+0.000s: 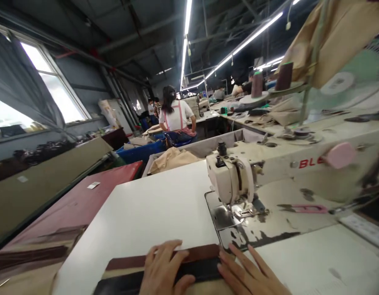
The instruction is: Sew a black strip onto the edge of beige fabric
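My left hand [165, 268] lies flat, fingers spread, on a dark brown and black strip of material [201, 262] at the near edge of the white sewing table [152, 209]. My right hand [249, 272] rests beside it with fingers spread, fingertips on the strip's right end. Just beyond the strip stands the cream sewing machine [235, 180], its needle head and presser foot [243, 211] over a worn metal plate. Neither hand grips anything; both press down on the strip.
Pink thread snips [309, 209] lie on the machine bed. A maroon board [85, 200] with stacked strips sits to the left. Tan fabric [171, 159] fills a bin behind the table. A person in white [175, 116] sits farther back. Thread cones [257, 84] and a fan [352, 78] stand at right.
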A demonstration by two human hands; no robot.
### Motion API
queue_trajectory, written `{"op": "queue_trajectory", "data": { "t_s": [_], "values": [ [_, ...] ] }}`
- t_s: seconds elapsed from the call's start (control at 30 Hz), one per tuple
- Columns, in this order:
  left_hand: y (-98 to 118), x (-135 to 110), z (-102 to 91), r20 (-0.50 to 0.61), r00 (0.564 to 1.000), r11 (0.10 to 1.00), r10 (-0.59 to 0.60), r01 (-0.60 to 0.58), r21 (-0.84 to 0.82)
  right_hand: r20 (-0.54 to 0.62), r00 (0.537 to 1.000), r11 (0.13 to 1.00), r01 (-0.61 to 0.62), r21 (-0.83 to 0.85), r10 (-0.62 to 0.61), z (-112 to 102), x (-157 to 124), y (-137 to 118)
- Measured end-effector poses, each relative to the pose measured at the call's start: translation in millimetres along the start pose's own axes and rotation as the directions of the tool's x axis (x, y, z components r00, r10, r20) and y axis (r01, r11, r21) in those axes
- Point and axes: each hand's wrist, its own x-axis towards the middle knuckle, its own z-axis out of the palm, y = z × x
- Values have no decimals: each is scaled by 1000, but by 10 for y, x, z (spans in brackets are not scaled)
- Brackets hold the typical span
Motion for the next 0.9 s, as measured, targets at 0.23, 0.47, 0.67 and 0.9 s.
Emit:
{"op": "queue_trajectory", "data": {
  "t_s": [0.23,0.47,0.67,0.9],
  "values": [
    [267,483,-333,256,967,902,-5,115,-416,57,950,876,-306,373,308,-100,-173,-21],
    [435,494,-430,303,949,682,87,165,-712,519,654,16,-629,777,550,-198,18,7],
    [341,254,-801,404,903,796,143,137,-589,735,522,-304,-684,664,432,-520,222,96],
    [274,-22,-1108,451,893,929,1,166,-330,767,545,-353,-682,641,340,-813,415,-40]
  ]
}}
